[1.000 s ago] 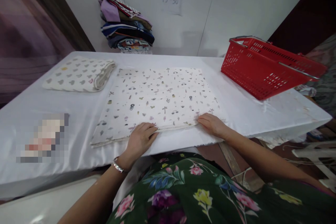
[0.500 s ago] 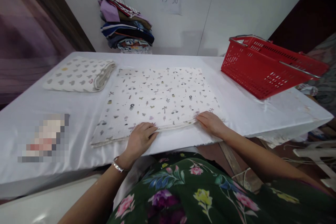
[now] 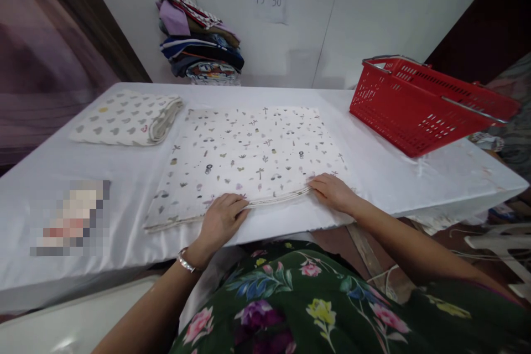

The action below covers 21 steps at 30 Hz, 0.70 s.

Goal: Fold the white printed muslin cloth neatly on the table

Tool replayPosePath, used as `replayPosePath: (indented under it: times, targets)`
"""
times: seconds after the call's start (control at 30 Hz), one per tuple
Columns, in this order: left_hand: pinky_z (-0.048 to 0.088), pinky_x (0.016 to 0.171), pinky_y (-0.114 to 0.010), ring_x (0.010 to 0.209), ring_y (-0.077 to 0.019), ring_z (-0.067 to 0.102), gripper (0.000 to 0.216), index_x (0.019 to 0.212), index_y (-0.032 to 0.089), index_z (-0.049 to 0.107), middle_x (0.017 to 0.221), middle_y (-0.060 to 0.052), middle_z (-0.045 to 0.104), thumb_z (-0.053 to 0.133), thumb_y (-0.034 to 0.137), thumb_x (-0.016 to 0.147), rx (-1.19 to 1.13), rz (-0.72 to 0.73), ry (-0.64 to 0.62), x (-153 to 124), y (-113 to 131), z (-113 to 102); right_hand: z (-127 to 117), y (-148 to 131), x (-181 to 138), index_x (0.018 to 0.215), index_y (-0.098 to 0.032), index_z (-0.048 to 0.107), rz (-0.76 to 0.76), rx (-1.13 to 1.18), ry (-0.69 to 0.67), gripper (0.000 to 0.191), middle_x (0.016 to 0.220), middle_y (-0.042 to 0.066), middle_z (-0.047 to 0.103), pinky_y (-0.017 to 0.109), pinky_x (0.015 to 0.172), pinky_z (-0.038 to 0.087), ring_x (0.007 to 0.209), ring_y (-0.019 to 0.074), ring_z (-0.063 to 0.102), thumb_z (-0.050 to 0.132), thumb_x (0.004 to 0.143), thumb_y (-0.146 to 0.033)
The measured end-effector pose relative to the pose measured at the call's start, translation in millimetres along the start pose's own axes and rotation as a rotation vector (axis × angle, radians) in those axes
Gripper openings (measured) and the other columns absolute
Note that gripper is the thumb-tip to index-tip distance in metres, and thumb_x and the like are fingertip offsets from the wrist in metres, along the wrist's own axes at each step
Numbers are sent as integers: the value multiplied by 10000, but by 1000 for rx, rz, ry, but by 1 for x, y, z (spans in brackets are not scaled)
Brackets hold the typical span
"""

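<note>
A white cloth [image 3: 253, 149] with small printed plants and figures lies flat and folded in layers on the table in front of me. My left hand [image 3: 224, 214] grips its near edge left of the middle, fingers over the top and thumb toward the right. Farther right along that edge, my right hand [image 3: 331, 191] has its fingers closed on the cloth's layers. The near edge bows slightly upward between both hands. Fingertips of each hand are partly hidden against the fabric.
A folded cloth with grey prints [image 3: 128, 117] lies at the back left, a pixelated item [image 3: 72, 218] nearer on that side. A red basket [image 3: 418, 105] stands at the right of the white-covered table [image 3: 381, 177]. Stacked fabrics [image 3: 201, 38] rise behind the table.
</note>
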<state>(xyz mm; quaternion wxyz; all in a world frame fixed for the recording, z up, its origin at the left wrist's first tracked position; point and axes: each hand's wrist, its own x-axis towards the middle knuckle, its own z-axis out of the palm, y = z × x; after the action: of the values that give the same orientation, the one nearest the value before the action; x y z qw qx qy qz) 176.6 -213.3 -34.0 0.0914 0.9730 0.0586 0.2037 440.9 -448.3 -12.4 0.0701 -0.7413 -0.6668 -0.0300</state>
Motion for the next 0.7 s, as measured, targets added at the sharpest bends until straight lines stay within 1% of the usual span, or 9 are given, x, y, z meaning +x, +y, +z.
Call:
replayPosePath:
  times: [0.1,0.2,0.27,0.4,0.57,0.7]
  targets:
    - [468,786,-349,872,-192,563,177,910,176,641,932,-66,635,487,259,885,5,6,2,1,1,-1,-6,3,5,998,-173,633,28,-56,35,211,984,89,645,332,760,404,893,208,544,452,892,-201]
    - [467,783,-346,868,-191,564,170,910,179,643,927,-65,637,496,259,881,4,5,6,2,2,-2,-9,6,11,1003,-164,635,64,-135,85,216,977,95,647,336,747,388,869,212,543,448,900,-196]
    - [466,780,-343,864,-188,567,170,910,185,645,922,-62,639,495,260,881,-5,-4,6,2,3,-2,-6,6,13,996,-167,639,38,-152,65,220,970,88,651,335,738,386,855,207,541,442,899,-180]
    - [470,781,-351,866,-189,567,187,902,186,647,920,-65,642,479,267,886,-17,-11,10,2,3,-2,2,5,5,1036,-182,626,-32,-118,44,239,1016,81,647,334,748,398,886,203,539,433,896,-171]
    - [471,789,-357,878,-195,567,198,911,183,642,935,-72,639,465,271,893,-18,-2,0,1,2,-1,2,-1,-9,1052,-171,613,-78,-52,41,249,1037,101,631,356,771,408,917,211,528,409,916,-218]
    - [468,789,-358,877,-197,565,194,909,193,642,932,-69,638,466,273,891,-14,-4,-6,2,1,-1,2,-2,-12,1024,-187,621,-72,4,84,248,1048,104,622,361,772,412,930,213,526,397,925,-229]
